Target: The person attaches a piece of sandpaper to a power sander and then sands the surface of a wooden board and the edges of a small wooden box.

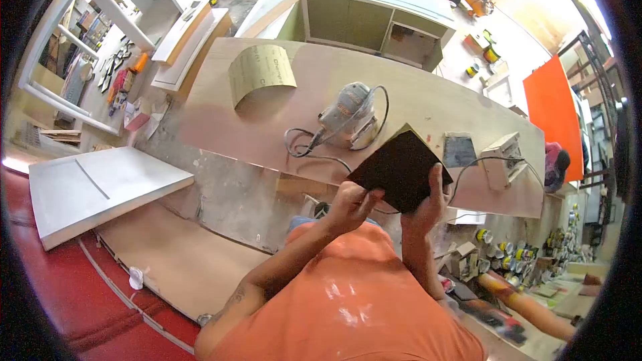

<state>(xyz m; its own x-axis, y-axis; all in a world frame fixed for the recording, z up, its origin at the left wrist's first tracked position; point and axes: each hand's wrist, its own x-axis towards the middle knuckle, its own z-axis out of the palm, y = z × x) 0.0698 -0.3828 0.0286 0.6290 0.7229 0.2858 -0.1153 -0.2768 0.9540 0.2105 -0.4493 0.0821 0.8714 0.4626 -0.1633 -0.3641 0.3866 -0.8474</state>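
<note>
A dark sheet of sandpaper (402, 168) is held up in front of my body, its black grit face toward me. My left hand (353, 207) pinches the sheet's lower left edge. On the other side my right hand (428, 202) grips the lower right part, with the thumb lying up along the edge. Just beyond the sheet, on the workbench (221, 124), stands a grey power sander (349, 115) with its cord looped around it. A curled tan sheet of sandpaper (263, 75) with printing on its back rests farther left on the bench.
Right of the sheet, a small dark square pad (459, 150) and a white box with a cord (501, 162) sit on the bench. A white panel (110, 187) lies at the left. Several paint cans (511, 254) stand low at the right; a cabinet (361, 17) is behind.
</note>
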